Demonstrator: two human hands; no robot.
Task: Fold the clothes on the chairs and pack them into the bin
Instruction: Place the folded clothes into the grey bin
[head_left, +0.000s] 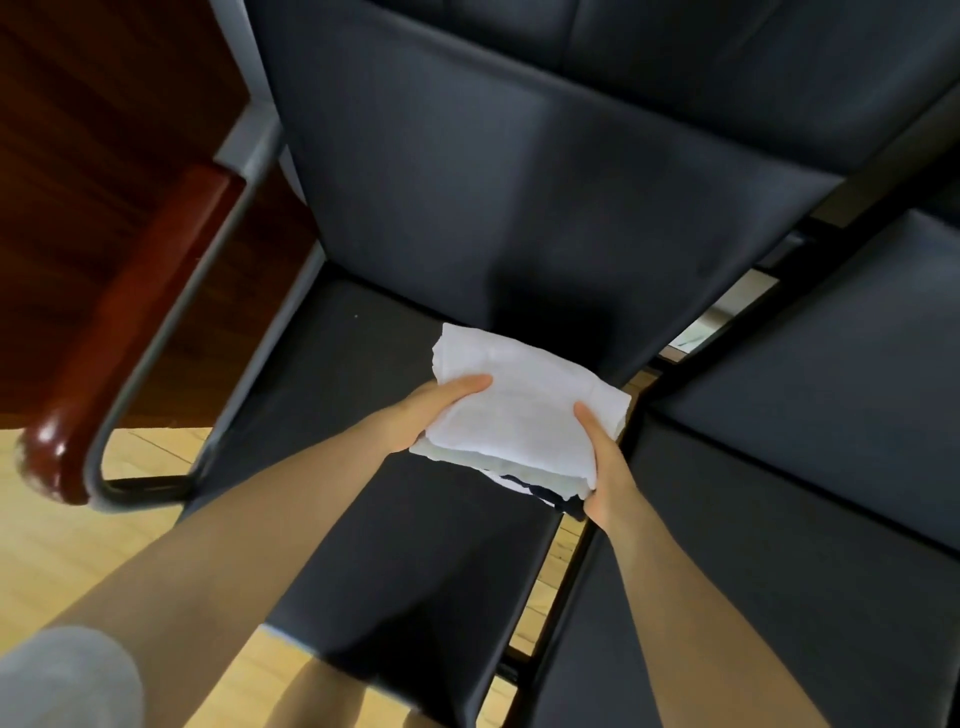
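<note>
Dark chair seat (426, 561) below; both hands grip folded white garment (519, 410); wooden armrest (130, 332) left.

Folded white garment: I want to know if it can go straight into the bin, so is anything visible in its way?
Cannot be judged: the bin is not in view. The left hand and right hand grip the folded white garment directly, above the dark chair seat, with nothing between hands and cloth.

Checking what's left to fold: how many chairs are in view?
2: one dark chair under the folded white garment both hands hold, another chair to its right. More may lie outside the frame.
</note>
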